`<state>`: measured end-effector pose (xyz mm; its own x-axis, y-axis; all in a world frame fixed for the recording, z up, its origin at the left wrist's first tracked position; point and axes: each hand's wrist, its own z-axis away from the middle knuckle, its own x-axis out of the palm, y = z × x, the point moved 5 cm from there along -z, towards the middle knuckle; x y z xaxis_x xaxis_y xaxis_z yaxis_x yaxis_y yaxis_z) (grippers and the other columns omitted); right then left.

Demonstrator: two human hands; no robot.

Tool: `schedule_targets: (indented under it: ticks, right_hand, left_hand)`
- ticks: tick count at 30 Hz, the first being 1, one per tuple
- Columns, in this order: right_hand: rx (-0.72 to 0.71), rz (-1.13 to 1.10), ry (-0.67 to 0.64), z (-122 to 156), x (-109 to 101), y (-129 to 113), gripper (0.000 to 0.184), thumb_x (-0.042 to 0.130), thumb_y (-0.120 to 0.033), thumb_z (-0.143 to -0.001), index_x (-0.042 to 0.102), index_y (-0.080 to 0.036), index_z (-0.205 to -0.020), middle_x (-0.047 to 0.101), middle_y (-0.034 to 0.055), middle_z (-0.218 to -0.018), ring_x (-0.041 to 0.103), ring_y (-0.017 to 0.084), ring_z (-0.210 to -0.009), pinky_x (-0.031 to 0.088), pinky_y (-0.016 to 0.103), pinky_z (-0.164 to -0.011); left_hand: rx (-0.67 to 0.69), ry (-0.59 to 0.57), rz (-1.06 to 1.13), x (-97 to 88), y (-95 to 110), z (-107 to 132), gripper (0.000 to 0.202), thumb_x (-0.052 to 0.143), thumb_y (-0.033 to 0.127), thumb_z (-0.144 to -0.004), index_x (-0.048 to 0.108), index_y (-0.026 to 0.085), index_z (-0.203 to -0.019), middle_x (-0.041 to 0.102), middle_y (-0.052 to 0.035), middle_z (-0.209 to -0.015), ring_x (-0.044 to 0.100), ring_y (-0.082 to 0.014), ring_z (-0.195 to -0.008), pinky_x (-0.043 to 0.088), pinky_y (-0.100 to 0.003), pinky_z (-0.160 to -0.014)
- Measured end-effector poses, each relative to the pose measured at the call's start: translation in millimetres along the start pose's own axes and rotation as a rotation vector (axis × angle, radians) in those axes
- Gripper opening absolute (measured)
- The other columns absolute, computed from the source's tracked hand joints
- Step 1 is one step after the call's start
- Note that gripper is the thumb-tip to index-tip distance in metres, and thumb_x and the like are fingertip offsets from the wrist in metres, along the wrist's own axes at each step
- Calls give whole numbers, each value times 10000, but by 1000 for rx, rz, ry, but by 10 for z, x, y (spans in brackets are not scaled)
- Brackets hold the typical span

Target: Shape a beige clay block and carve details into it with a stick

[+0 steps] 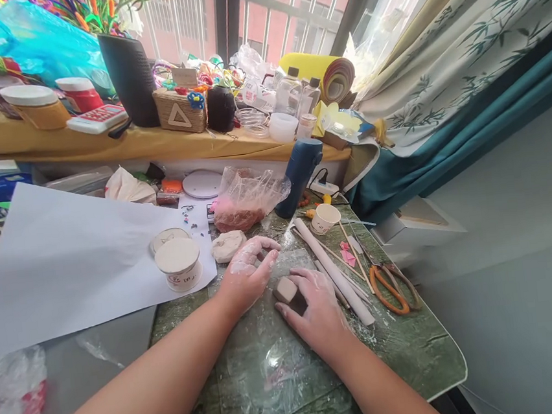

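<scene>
My right hand (317, 304) curves its thumb and fingertips around a small, blocky piece of grey clay (284, 289) over a clear plastic sheet (266, 357). My left hand (250, 265), dusted with white, hovers just to the left, its thumb and fingers apart with nothing between them. Behind it sits a pale lump of clay (228, 245). Further left, a paper cup (185, 281) bears a flat round clay disc (177, 254), and a second disc (159, 239) lies behind it. To the right of my right hand lies a long white rolling pin (338, 276).
Orange-handled scissors (390, 290) and thin wooden sticks (357, 261) lie by the table's right edge. A paper cup (326, 218), a dark blue bottle (298, 177) and a bag of reddish-brown clay (240, 213) stand behind. White paper (80, 258) covers the left side.
</scene>
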<state>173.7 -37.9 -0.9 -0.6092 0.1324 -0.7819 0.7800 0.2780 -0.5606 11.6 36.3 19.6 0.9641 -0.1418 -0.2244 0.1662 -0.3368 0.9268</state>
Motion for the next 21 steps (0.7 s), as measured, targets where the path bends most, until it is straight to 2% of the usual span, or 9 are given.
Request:
schedule_targets:
  ticks: [2,5,7,9,12,14,16,18,21]
  right_hand:
    - [-27,-26,-24,-5,-3,-28,324,709,-319,-885,649,-243,-1194,662,106,-1244,594,346,-1191,481,589,-1045]
    - [-42,-125,94,16,-89,-29,353,625,-238,-911,593,-244,-1263,663,107,-1240,616,311,-1176,513,532,-1022]
    - [-47,-183,208,44,-145,-7,380,587,-215,-923,553,-245,-1300,663,109,-1247,630,296,-1176,525,509,-1017]
    - [-54,-222,256,62,-154,16,348,597,-233,-929,561,-250,-1274,674,106,-1226,647,288,-1157,535,495,-1009]
    - [-15,-290,231,60,-116,58,350,636,-264,-918,567,-246,-1260,681,111,-1205,670,277,-1128,551,479,-1000]
    - [15,-411,170,48,-80,81,495,664,-284,-899,509,-236,-1367,660,133,-1282,666,279,-1177,553,477,-1021]
    - [37,-587,114,27,-53,105,603,653,-326,-920,430,-229,-1471,640,153,-1358,662,284,-1222,567,477,-1019]
    - [76,-729,88,-7,-41,148,512,608,-395,-969,491,-227,-1438,686,149,-1312,690,287,-1191,595,477,-980]
    - [137,-825,48,-77,-56,195,409,632,-506,-957,641,-218,-1246,757,130,-1155,735,296,-1090,621,481,-924]
  left_hand:
    - [0,0,8,-5,7,-4,171,552,316,-970,679,207,-1008,702,-46,-999,627,-203,-947,482,-348,-888]
    - [-7,-34,24,-3,35,1,173,572,322,-951,683,203,-1012,709,-56,-1010,629,-204,-929,495,-349,-865]
    - [-8,-141,32,44,53,20,213,669,343,-889,682,212,-1057,716,-57,-1046,634,-205,-923,511,-341,-837]
    - [-3,-281,28,117,57,52,353,778,346,-799,676,224,-1114,719,-49,-1058,644,-199,-896,528,-326,-796]
    - [27,-378,-24,183,36,83,425,830,336,-759,683,234,-1145,723,-37,-1023,648,-177,-831,543,-311,-759]
    - [65,-360,-51,187,29,75,391,819,331,-780,694,238,-1139,727,-43,-1036,657,-177,-839,552,-313,-762]
    - [122,-346,-54,185,55,63,375,807,319,-797,696,245,-1148,734,-57,-1094,679,-198,-924,564,-335,-823]
    - [206,-357,-63,188,118,64,362,786,294,-821,695,264,-1170,737,-63,-1143,681,-224,-1034,555,-378,-925]
    - [331,-394,-83,190,220,93,430,766,244,-831,671,299,-1247,721,-64,-1213,642,-249,-1168,499,-431,-1055]
